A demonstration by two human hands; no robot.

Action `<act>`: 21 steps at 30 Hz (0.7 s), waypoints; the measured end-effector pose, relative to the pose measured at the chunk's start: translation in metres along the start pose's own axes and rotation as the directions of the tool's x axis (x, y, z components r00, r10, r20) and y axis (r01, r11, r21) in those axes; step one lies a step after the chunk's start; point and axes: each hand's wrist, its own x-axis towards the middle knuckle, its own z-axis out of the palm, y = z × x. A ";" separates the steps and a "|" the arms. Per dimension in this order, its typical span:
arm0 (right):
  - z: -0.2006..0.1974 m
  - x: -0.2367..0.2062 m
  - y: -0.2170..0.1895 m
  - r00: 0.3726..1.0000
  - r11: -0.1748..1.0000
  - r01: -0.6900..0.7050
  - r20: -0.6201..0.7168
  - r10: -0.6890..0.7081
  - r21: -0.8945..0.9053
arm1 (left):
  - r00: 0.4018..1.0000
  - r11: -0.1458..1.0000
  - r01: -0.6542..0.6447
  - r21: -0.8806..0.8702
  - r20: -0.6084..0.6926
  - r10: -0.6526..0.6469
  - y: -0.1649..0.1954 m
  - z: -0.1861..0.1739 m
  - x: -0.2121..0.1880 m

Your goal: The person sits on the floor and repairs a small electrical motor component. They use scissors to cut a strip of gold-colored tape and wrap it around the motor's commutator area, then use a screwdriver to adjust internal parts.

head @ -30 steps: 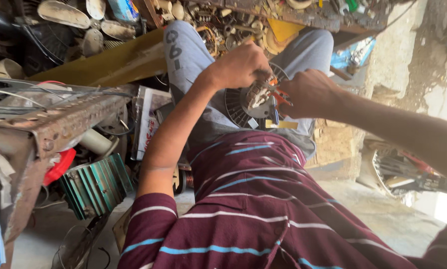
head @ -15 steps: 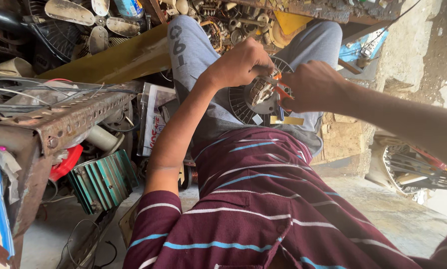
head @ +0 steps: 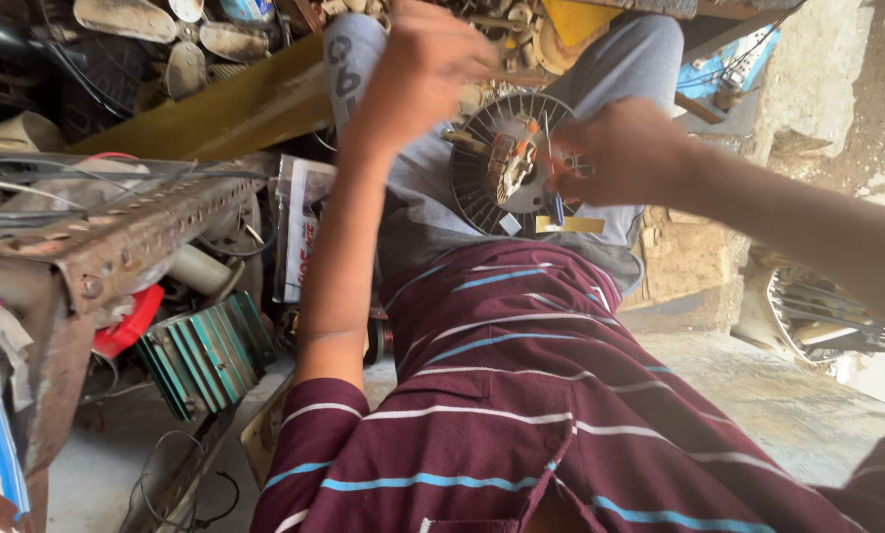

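1. A round motor [head: 507, 163] with a ribbed grey rim and copper windings in its middle rests on the person's lap, between the knees, above the striped shirt [head: 531, 395].
2. The right hand [head: 620, 153] sits at the motor's right edge, its fingers curled tight and pinching a thin tool [head: 553, 183] that points down across the motor's face.
3. The left hand [head: 428, 69] is raised just above and left of the motor, apart from it; its fingers are loosely bent, and I cannot tell whether they hold anything.
4. A yellow strip [head: 571, 225] lies just under the motor on the grey trousers [head: 620, 59].
5. Left of the left arm stands a rusty perforated metal frame [head: 137, 232], with a red part [head: 127, 324] and a green finned block [head: 206, 355] below it.
6. A yellow plank [head: 235, 109] runs behind the arm, with scrap piled above it.
7. The concrete floor [head: 788, 405] shows at the right.
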 end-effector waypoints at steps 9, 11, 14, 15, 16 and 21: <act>0.093 -0.071 0.073 0.860 0.850 -0.469 -0.093 0.502 0.240 | 0.757 0.621 0.650 0.437 -0.307 -0.577 -0.022 -0.075 -0.110; 0.126 -0.077 0.075 0.845 0.840 -0.481 -0.124 0.521 0.252 | 0.735 0.543 0.674 0.500 -0.376 -0.565 -0.025 -0.070 -0.116; 0.159 -0.090 0.075 0.840 0.872 -0.417 -0.257 0.477 0.257 | 0.696 0.462 0.714 0.526 -0.465 -0.547 -0.020 -0.061 -0.117; 0.167 -0.092 0.074 0.836 0.889 -0.382 -0.314 0.449 0.253 | 0.655 0.418 0.751 0.511 -0.491 -0.575 -0.017 -0.059 -0.115; 0.175 -0.090 0.073 0.810 0.861 -0.376 -0.331 0.485 0.342 | 0.613 0.373 0.784 0.497 -0.518 -0.597 -0.013 -0.057 -0.113; 0.207 -0.079 0.072 0.679 0.507 -0.265 -0.214 0.702 0.820 | 0.786 0.667 0.617 0.417 -0.355 -0.506 0.012 -0.014 -0.094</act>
